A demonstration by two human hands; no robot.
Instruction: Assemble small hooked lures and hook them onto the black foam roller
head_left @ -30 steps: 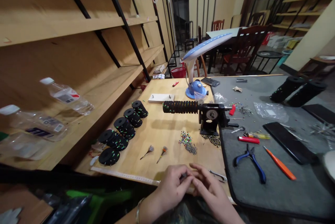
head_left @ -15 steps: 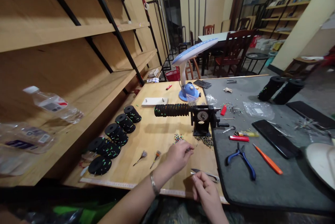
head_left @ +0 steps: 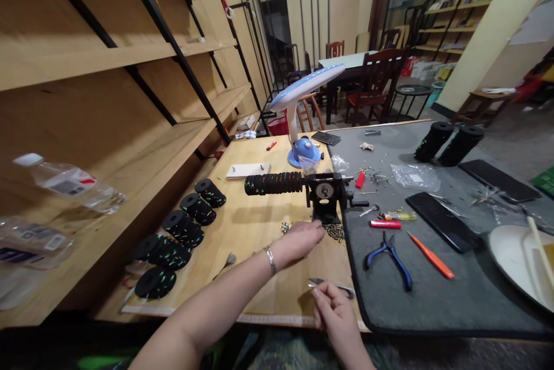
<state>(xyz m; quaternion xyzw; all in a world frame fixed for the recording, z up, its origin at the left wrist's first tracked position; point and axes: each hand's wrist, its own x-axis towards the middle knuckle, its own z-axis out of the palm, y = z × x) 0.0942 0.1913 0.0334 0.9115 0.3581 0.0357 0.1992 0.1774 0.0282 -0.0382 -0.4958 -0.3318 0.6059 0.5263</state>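
My left hand [head_left: 305, 238] reaches to the foot of a black hand-cranked winder [head_left: 324, 197], its fingers bent together at the edge of a pile of small dark brass-like pieces [head_left: 334, 232]. Whatever is between those fingertips is hidden. Just left lies a heap of small multicoloured beads [head_left: 285, 227]. Near the front edge, my right hand [head_left: 334, 309] is closed in a pinch; I cannot make out anything in it. Behind its fingers rest thin metal snips or tweezers [head_left: 346, 290]. A ribbed black foam roller [head_left: 273, 183] sits on the winder's shaft.
Several black foam rolls [head_left: 190, 228] line the left side. A blue lamp [head_left: 303, 150] stands behind. On the grey mat [head_left: 389, 309] lie blue pliers [head_left: 389, 257], an orange-handled tool [head_left: 431, 255], a black phone-like slab [head_left: 441, 223] and a plate [head_left: 504, 249].
My left hand has moved forward from the bare wood to the brass-like pile, its forearm now covering one small brush-like item. My right hand stays pinched by the snips. The view has shifted slightly.
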